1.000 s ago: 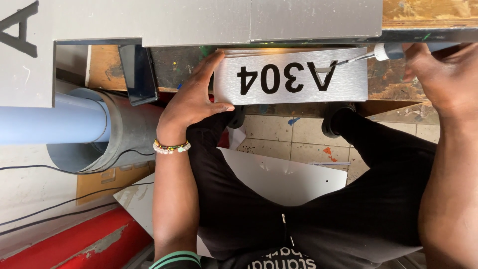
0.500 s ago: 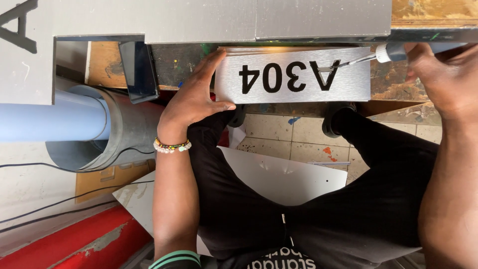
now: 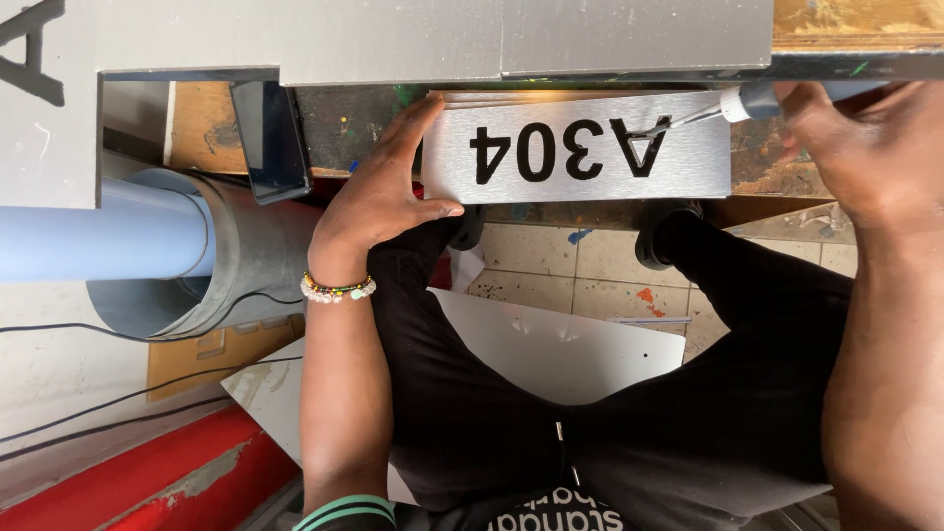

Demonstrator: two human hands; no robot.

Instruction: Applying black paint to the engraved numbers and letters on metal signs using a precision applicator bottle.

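Two hands on a brushed metal plate

Two pipes, blue inside grey [image 3: 147, 246], lie at far left. Our left hand [image 3: 379, 206] presses flat and open on the end of the silver plate [image 3: 580, 147], which overhangs the workbench edge [image 3: 393, 108]. Our right hand [image 3: 870, 147] is closed around a thin-tipped tool [image 3: 728, 106] touching a black character. If our pressing hand slackens, we judge the plate could shift and the tip scratch the finish
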